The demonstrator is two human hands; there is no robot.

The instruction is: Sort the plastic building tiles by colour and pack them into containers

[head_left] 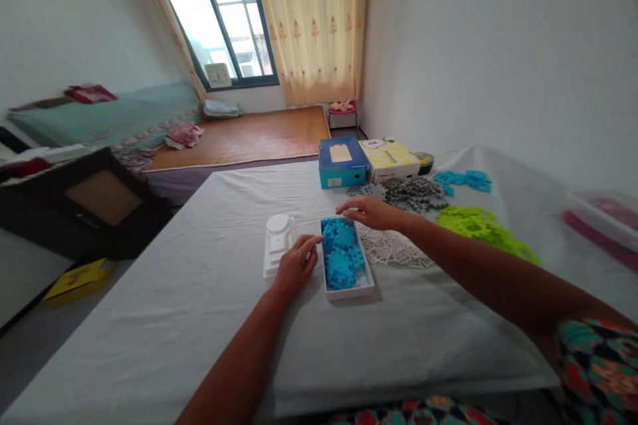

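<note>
A shallow white box (pixel 349 293) rests on the cloth-covered table, filled with blue snowflake-like plastic pieces (pixel 343 255). My left hand (pixel 298 264) is at its left wall, fingers bent, with the fingertips on the rim. Over the far end of the box, my right hand (pixel 367 210) reaches in from the right. Its fingers are stretched out and slightly apart, with nothing visible in them. Left of the box lies a white moulded piece with a round top and stepped ridges (pixel 278 239), partly behind my left hand.
Piles of white pieces (pixel 396 249), grey pieces (pixel 416 192), lime-green pieces (pixel 478 229) and more blue pieces (pixel 463 180) lie to the right. A blue box (pixel 343 163) and a yellow-white box (pixel 391 159) stand behind. A clear tub (pixel 605 219) sits at far right.
</note>
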